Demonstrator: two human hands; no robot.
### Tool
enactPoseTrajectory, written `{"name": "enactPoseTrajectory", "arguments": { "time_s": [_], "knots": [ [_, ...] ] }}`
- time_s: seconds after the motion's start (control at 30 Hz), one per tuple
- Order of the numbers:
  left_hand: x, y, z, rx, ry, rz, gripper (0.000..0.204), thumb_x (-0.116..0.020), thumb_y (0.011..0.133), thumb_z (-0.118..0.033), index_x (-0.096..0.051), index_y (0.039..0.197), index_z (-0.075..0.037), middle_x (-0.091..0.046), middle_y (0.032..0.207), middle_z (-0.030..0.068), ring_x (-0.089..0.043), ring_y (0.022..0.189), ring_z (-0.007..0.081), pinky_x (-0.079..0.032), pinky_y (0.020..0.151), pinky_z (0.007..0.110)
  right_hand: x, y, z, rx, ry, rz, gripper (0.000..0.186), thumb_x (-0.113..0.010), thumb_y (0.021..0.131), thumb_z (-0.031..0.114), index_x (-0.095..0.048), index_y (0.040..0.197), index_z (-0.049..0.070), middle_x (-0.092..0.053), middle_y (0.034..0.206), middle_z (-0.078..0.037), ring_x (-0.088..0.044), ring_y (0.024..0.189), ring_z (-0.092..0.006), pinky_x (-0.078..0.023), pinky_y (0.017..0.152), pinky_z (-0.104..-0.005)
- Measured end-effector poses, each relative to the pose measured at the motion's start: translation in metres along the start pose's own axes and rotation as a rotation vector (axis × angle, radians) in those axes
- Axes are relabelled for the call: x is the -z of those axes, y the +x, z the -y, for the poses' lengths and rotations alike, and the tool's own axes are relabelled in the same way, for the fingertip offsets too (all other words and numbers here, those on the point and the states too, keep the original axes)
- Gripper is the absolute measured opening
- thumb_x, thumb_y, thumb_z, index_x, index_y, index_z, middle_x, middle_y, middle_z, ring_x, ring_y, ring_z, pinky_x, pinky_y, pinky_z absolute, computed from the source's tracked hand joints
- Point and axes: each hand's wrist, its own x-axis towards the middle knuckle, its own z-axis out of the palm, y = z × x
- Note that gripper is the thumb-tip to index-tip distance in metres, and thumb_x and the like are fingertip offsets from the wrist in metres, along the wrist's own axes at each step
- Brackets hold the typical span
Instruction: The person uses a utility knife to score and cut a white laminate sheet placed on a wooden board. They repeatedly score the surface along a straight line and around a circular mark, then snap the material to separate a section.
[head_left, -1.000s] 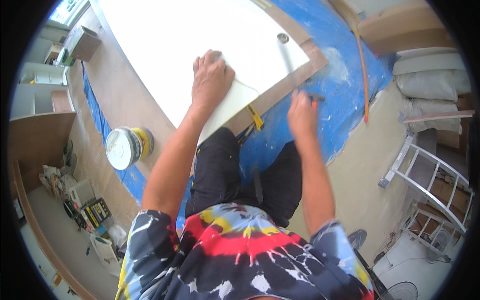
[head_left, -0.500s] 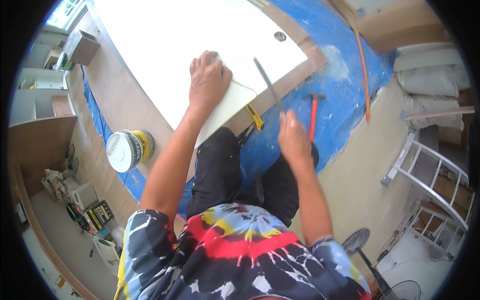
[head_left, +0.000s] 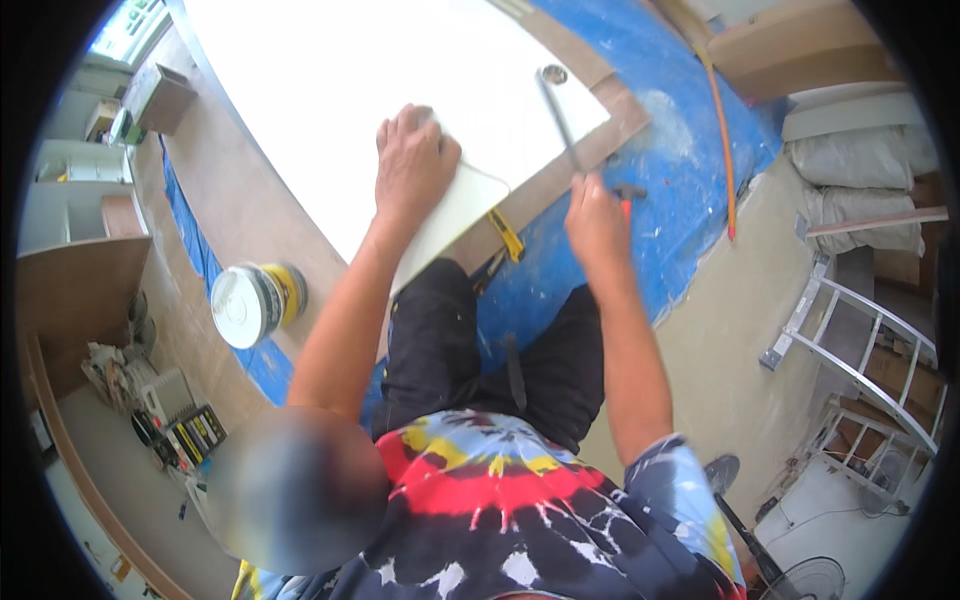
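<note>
On a white board (head_left: 300,130), my left hand (head_left: 415,165) rests with fingers curled over a small greyish thing I cannot make out; a thin curved line runs right from it. My right hand (head_left: 595,215), lower right, is closed round a long thin metal file or bar (head_left: 560,125), whose tip is near a round metal-coloured spot (head_left: 555,73) on the board. A yellow utility knife (head_left: 507,238) lies by the board's edge. A red-handled hammer (head_left: 627,195) lies just beyond my right hand on blue sheeting.
Brown sheet (head_left: 625,115) under the board, blue sheeting (head_left: 690,180), a paint bucket (head_left: 245,305) at left, an orange pole (head_left: 725,150), aluminium ladder (head_left: 840,350), sacks (head_left: 850,160) and a fan (head_left: 805,580) at right. A blurred patch at lower left hides my sleeve.
My right hand with the metal bar has moved up the board since half a second ago, bringing the tip near the round spot. My left hand has barely shifted.
</note>
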Motion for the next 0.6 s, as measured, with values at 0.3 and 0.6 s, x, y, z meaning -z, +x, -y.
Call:
{"name": "enactPoseTrajectory", "arguments": {
  "time_s": [0.3,0.6],
  "knots": [
    [0.000,-0.003,-0.004,0.044,-0.007,-0.022,0.025,-0.058,0.094,-0.017,-0.070,0.094,0.004,-0.059,0.132,0.0167,-0.050,0.131,0.0327,-0.029,0.120,0.052,-0.003,0.015,-0.003,-0.041,0.029,-0.031,0.033,-0.047,0.109,0.031,-0.054,0.101,0.000,-0.066,0.078,-0.034,-0.066,0.080,-0.0533,-0.052,0.068,-0.0619],
    [0.004,0.000,-0.003,0.061,-0.021,0.040,0.028,-0.058,0.096,-0.019,-0.065,0.107,0.005,-0.057,0.134,0.0176,-0.050,0.129,0.0349,-0.034,0.116,0.048,-0.016,-0.005,-0.001,-0.022,-0.013,0.074,0.033,-0.046,0.109,0.031,-0.055,0.101,0.000,-0.067,0.078,-0.032,-0.065,0.079,-0.0553,-0.052,0.068,-0.0638]
  ]
}}
